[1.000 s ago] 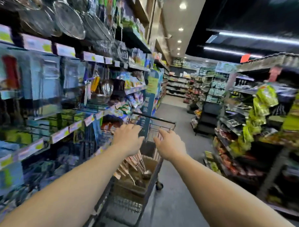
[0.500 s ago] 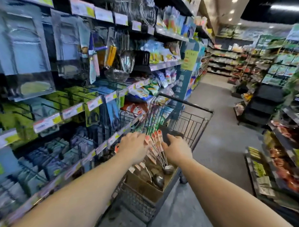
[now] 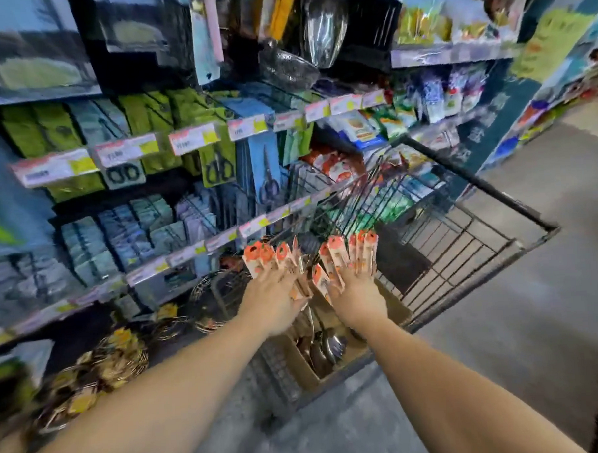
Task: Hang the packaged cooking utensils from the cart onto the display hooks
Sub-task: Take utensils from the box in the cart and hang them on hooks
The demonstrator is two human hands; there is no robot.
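Packaged cooking utensils with orange card headers (image 3: 360, 251) stand upright in a cardboard box (image 3: 304, 373) inside the black wire cart (image 3: 480, 252). Their steel spoon ends (image 3: 327, 348) show at the bottom of the box. My left hand (image 3: 273, 299) is closed around the left bunch of handles (image 3: 264, 258). To its right, my right hand (image 3: 357, 299) grips the other bunch, whose cards fan out above the fingers. Display hooks on the shelving at upper left carry hanging goods, among them a wrapped steel ladle (image 3: 323, 26). The picture is blurred by motion.
Shelving with price labels (image 3: 191, 138) fills the left side, hung with scissors and other packaged goods. Wire baskets (image 3: 208, 298) and gold-coloured items (image 3: 102, 372) sit on the lowest level. The cart stands close against the shelving. Grey aisle floor (image 3: 535, 336) extends to the right.
My view has swung down and left from the aisle to the cart. Both hands moved from the cart handle onto the utensils in the box and closed around them.
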